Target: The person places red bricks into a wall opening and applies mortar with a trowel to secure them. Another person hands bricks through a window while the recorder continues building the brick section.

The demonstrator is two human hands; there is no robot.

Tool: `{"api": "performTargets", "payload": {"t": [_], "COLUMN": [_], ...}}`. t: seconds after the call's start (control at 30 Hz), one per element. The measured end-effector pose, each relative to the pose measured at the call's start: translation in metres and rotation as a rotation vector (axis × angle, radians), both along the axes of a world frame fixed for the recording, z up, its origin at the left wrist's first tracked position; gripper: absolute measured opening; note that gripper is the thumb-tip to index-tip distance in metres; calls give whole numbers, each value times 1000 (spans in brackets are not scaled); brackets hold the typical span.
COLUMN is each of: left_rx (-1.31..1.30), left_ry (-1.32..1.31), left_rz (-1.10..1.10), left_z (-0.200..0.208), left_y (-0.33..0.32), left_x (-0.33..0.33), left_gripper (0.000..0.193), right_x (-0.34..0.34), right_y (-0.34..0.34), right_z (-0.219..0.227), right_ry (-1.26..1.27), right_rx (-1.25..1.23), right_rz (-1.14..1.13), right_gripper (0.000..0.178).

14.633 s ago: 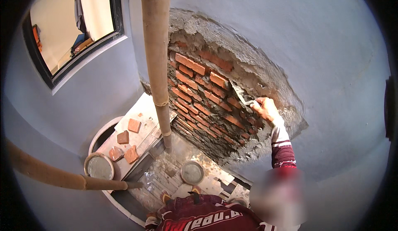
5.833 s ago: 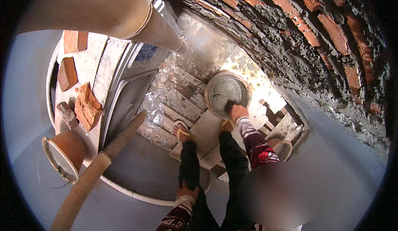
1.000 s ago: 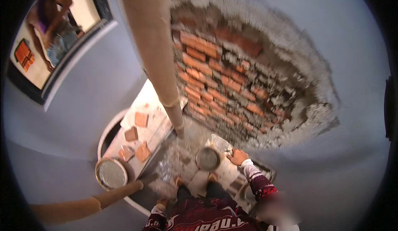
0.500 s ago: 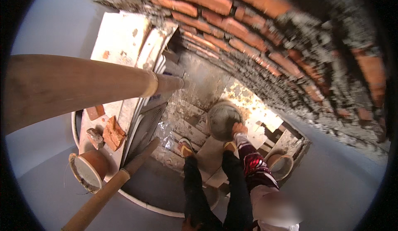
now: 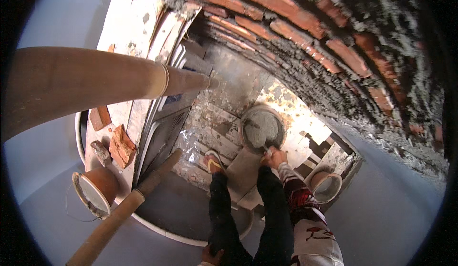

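- While the right hand (image 5: 275, 158) reaches down w/ fist clenched round a small trowel handle, the blade end (image 5: 265, 147) sits at the near rim of the round grey pan of wet mortar (image 5: 261, 128) on the floor.
- Vs half a sec ago: hand was beside the pan, now tool tip is in the mix at the pan edge – reads as loading mortar, though how much is on the blade is too small to tell.
- Left hand (image 5: 211, 255) low at bottom edge, resting against the dark trouser leg; looks loosely curled w/ nothing in it, but partly cut off.
- Pan sits on rough floor just ahead of the feet, betw. the sandalled left foot (image 5: 213, 163) and the sunlit patch.
- Round empty bucket (image 5: 326, 186) just right of the patterned sleeve.
- Exposed red brick wall w/ rough grey mortar joints (image 5: 305, 32) arcs overhead, well apart from the pan.
- Tan pipe (image 5: 95, 82) crosses left; loose brick pieces (image 5: 121, 146) and a terracotta-coloured pot (image 5: 95, 189) lie far left.
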State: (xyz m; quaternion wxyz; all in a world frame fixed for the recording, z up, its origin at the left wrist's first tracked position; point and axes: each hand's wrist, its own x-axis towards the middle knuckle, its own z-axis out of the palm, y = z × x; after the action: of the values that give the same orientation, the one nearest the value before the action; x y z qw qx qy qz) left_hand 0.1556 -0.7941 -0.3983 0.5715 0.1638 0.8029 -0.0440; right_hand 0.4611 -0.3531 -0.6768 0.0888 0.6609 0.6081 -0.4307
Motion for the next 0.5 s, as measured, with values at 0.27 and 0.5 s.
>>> {"api": "performTargets", "payload": {"t": [0.27,0.5], "left_rx": [126,239], "left_ry": [197,385], "left_rz": [177,292], "left_z": [-27,-23], "left_y": [46,114], "left_x": [-55,-97], "left_gripper": [57,38], "right_x": [38,27], "right_y": [19,98], "right_z": [177,463], "right_ry": [-84,-32], "right_rx": [157,422], "right_rz": [60,255], "right_gripper": [30,39]}}
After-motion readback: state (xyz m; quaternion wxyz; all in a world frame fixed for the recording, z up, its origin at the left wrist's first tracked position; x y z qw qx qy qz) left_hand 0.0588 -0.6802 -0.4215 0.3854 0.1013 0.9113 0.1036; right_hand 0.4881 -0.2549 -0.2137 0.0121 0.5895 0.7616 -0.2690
